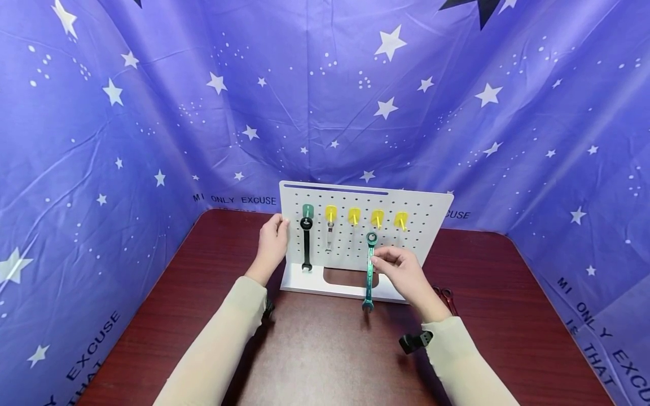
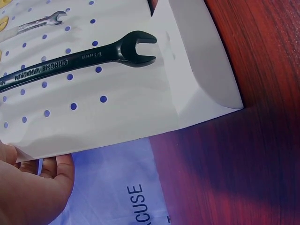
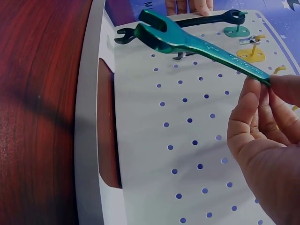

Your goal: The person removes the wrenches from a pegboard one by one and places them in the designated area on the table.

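Note:
My right hand (image 1: pixel 403 270) pinches a shiny green combination wrench (image 1: pixel 369 276) between thumb and fingers, in front of a white pegboard (image 1: pixel 345 242). Its ring end points up and its open end (image 3: pixel 159 35) hangs down. On the board's left edge, my left hand (image 1: pixel 273 239) grips with the thumb in front and the fingers behind, as the left wrist view shows. A black wrench (image 1: pixel 307 245) hangs from the green hook (image 1: pixel 307 211) at the left. Beside it a small silver wrench (image 1: pixel 329 237) hangs from a yellow hook (image 1: pixel 331 213).
More yellow hooks (image 1: pixel 378 219) continue rightward along the board with nothing hanging on them. A dark red tool with ring-shaped ends (image 1: pixel 448 296) lies on the brown table (image 1: pixel 304 349), partly hidden behind the right forearm. A purple star-printed curtain (image 1: pixel 325 84) surrounds the table.

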The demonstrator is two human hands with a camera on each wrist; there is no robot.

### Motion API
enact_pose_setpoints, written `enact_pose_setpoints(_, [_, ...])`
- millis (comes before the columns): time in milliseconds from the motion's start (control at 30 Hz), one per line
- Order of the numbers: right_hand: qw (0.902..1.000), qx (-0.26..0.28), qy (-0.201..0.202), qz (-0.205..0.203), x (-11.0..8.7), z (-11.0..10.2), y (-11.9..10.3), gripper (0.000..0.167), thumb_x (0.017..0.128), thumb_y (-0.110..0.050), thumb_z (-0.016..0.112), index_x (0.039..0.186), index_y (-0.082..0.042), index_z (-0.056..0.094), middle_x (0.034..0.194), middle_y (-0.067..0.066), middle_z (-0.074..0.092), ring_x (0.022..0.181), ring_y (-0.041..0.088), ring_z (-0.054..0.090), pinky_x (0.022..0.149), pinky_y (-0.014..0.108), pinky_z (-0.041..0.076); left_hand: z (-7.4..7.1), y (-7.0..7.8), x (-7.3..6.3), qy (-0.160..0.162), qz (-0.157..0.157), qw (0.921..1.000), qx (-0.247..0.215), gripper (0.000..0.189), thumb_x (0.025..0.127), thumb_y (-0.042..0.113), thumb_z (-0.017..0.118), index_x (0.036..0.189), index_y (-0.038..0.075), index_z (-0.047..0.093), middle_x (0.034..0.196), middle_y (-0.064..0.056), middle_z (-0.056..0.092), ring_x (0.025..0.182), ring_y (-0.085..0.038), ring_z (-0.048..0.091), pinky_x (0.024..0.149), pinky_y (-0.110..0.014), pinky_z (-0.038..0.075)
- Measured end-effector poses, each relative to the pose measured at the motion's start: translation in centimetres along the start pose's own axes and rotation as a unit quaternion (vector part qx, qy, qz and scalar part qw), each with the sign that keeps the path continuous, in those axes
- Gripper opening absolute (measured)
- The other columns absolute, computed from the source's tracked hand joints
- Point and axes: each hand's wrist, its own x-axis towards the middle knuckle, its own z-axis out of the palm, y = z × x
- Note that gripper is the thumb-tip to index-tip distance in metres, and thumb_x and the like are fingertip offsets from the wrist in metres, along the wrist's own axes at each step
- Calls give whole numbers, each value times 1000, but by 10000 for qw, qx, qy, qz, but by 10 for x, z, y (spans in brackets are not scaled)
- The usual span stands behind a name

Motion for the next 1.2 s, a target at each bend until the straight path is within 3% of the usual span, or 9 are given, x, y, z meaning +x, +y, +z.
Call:
enact_pose_setpoints(267, [10000, 33, -12, -15, -4, -5, 4, 16, 99, -1, 65, 109, 10, 69, 93, 19, 70, 79, 23, 68, 80, 38, 57, 0, 0, 0, 6, 96, 9999, -42, 18, 104, 4, 55, 86, 0, 58, 63, -4, 41, 58, -20, 42, 55, -32, 36])
enact_pose_setpoints(600, [9996, -194, 213, 71, -10, -8, 2, 17, 97, -8, 70, 105, 7, 71, 89, 19, 68, 77, 15, 64, 76, 31, 57, 1, -3, 1, 13, 95, 10000, 8, 17, 103, 4, 56, 87, 0, 58, 64, -3, 42, 59, -18, 43, 56, -32, 37])
enact_pose_setpoints(1200, [9993, -212, 299, 94, -15, -18, 9, 18, 96, -7, 71, 107, 8, 70, 90, 17, 69, 77, 17, 65, 75, 28, 56, 0, -2, 1, -49, -14, 10000, -40, 17, 105, 7, 54, 90, 0, 60, 65, -5, 42, 60, -20, 43, 57, -33, 38])
